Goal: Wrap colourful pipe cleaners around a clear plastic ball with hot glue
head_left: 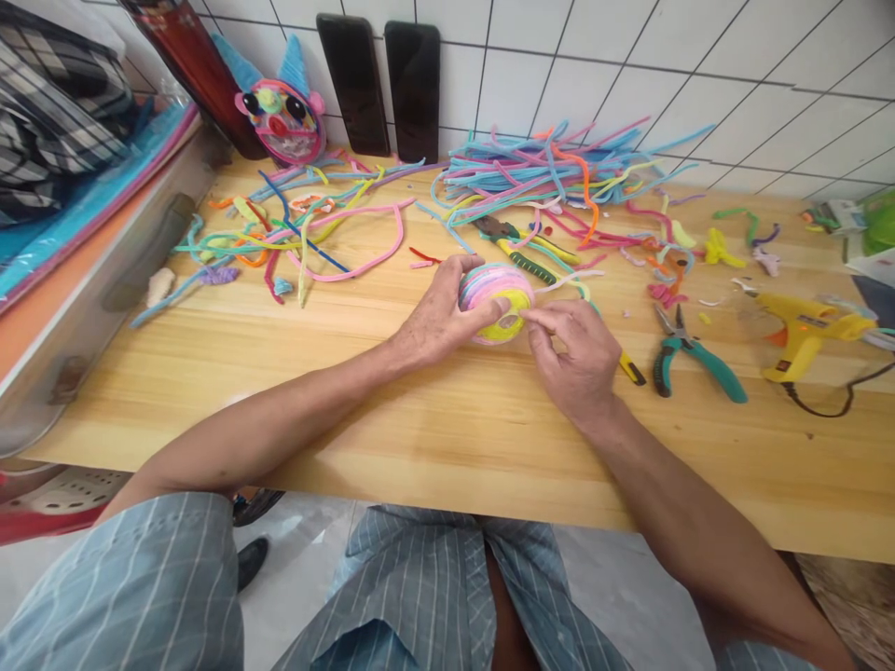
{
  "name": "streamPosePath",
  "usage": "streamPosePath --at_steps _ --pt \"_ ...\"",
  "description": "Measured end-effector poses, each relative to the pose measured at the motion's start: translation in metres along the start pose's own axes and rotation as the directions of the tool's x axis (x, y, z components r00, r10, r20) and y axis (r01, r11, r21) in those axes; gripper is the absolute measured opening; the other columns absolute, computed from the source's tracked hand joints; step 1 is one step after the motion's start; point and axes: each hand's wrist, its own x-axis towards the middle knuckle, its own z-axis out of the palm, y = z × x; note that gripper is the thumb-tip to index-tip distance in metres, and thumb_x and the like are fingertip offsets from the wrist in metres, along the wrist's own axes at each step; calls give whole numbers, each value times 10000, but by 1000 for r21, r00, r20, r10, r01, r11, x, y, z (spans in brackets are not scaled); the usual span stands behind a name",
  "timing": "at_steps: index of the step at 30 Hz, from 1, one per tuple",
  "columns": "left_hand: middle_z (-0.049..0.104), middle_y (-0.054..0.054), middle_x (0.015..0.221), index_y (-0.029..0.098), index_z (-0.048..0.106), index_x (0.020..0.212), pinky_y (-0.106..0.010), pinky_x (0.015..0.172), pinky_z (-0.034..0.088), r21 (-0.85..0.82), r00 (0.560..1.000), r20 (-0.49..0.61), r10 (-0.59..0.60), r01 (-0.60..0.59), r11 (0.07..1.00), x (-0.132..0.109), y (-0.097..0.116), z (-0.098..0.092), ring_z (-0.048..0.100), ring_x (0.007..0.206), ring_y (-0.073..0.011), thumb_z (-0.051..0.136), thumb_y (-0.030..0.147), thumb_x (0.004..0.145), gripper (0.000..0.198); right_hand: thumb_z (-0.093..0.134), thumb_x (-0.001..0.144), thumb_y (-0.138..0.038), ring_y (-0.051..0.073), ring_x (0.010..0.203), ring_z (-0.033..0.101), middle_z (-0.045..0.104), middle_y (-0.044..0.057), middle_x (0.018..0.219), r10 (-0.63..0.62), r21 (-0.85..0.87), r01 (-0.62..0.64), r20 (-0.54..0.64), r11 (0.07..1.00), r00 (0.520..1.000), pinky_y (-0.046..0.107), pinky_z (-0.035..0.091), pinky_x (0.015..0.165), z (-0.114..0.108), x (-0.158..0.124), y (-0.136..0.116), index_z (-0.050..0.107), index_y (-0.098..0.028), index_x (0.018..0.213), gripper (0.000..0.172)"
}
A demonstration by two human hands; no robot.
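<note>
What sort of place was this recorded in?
It looks like a craft workspace, though whether in a home or a small workshop I can't tell. The wooden table holds a pile of colourful fuzzy stems, a yellow glue gun and teal-handled pliers.

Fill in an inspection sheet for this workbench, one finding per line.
Surface: pale wooden table, its bits and tools mostly toward the back and right.
Job's things: round striped piece with a yellow end.
Clutter: fuzzy stems heaped at the back, others scattered; teal-handled pliers at right.
Hands: left hand grips the piece; right hand has fingertips at the yellow end, exact pinch unclear.
Cables: black cord from the yellow glue gun toward the right edge.
Surroundings: tiled wall behind; two dark phones against it.
</note>
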Motion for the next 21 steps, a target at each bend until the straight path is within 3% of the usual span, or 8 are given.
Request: streamPosePath --at_steps 3,5,10,16,21 --pt "676 -153 1446 202 513 1448 -473 1153 583 40 999 46 -2 1 999 4 2 -5 697 1311 -332 860 667 819 856 678 1015 -102 222 951 795 825 38 1024 -34 19 34 -21 999 999 380 645 820 0 0 0 827 -313 1165 299" --pt "664 -151 1473 205 534 1484 -480 1199 552 105 997 59 49 -55 993 6 3 -8 665 1368 -349 886 658 800 893 678 1019 -106 222 949 797 824 36 1020 -39 22 39 -20 999 999 383 650 825 0 0 0 827 -317 1178 303" --pt "693 -122 1416 241 622 1428 -504 1243 512 247 992 -18 124 -116 962 8 -1 -6 622 1394 -344 899 563 792 765 696 1033 -159 230 960 797 826 45 1045 -13 16 12 19 1000 1000 401 655 849 0 0 -1 824 -321 1212 274" --pt "671 -132 1416 227 584 1364 -508 1233 502 178 988 -133 82 -58 982 4 -4 3 608 1388 -331 879 592 814 724 688 1030 -137 223 944 793 826 51 1041 -33 2 33 -14 999 999 386 650 839 0 0 2 827 -308 1221 292" --pt "644 -125 1448 249 546 1377 -497 1247 491 126 988 -135 70 -53 991 1 -6 3 584 1427 -325 873 600 845 717 683 1015 -112 225 967 806 841 44 1047 -3 -1 4 21 1000 1000 391 671 861 0 -1 4 849 -327 1241 353"
